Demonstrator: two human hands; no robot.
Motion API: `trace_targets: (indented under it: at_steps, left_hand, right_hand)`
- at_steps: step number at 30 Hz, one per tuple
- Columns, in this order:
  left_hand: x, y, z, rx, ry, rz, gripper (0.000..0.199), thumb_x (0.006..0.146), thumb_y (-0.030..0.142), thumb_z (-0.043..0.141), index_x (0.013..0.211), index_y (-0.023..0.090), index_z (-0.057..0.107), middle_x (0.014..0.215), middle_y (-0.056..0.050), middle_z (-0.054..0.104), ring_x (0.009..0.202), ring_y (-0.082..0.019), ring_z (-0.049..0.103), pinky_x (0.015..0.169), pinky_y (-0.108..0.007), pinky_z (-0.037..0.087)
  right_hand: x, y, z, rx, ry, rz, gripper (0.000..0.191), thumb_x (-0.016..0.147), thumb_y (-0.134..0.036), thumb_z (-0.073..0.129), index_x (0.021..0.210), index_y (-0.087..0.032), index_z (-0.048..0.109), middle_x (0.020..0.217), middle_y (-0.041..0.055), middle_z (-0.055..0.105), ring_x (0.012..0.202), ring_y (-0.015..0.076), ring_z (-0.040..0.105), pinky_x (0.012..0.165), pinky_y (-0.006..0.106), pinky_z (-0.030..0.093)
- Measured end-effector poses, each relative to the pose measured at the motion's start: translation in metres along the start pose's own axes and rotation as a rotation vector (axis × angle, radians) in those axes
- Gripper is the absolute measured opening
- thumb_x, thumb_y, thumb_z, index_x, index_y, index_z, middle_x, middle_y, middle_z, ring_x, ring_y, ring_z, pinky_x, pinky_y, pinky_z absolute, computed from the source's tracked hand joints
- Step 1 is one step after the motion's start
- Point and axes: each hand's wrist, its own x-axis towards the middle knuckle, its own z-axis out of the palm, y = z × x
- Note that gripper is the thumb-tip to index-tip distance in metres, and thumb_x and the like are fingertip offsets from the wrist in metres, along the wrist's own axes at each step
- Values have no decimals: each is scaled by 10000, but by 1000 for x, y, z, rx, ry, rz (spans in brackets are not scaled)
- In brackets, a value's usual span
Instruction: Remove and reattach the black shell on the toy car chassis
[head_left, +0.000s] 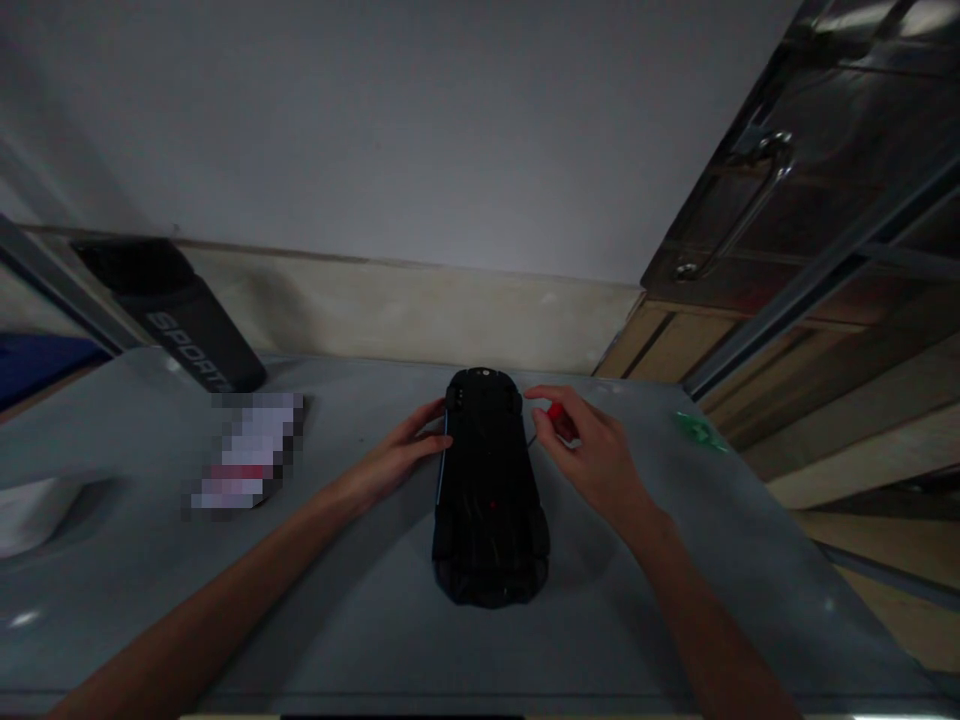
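A black toy car (491, 490) lies upside down on the grey table, its underside facing up and one end pointing at the wall. My left hand (409, 440) holds the car's left side near the far wheel, thumb at the edge of the underside. On the other side, my right hand (589, 445) is closed around the red handle of a small screwdriver (562, 420). The thin shaft slants down toward the car's right side; its tip is hard to make out.
A dark bottle marked SPORT (195, 330) stands at the back left. Near it lies a blurred-out flat item (251, 450), with a white object (34, 515) at the left edge. A crumpled green wrapper (701, 431) rests at the right. The wall borders the table's (360, 620) far edge.
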Motion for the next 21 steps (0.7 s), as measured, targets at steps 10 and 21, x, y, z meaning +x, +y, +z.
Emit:
trace_targets:
  at_steps: [10, 21]
  left_hand:
    - [0, 3, -3, -75, -18, -15, 769, 829, 332, 940, 1556, 314, 690, 1748, -105, 577, 1644, -396, 492, 1360, -523, 380]
    - [3, -2, -5, -69, -10, -12, 769, 819, 333, 948, 1549, 342, 706, 1706, -84, 618, 1629, -404, 507, 1340, -523, 412]
  right_hand:
    - [1, 2, 0, 12, 26, 4, 218, 1063, -220, 594, 1227, -278, 725, 770, -30, 668, 638, 168, 627, 690, 299, 556]
    - [0, 2, 4, 10, 46, 43, 172, 1079, -253, 604, 1197, -263, 728, 738, -39, 648, 608, 164, 615, 686, 293, 536]
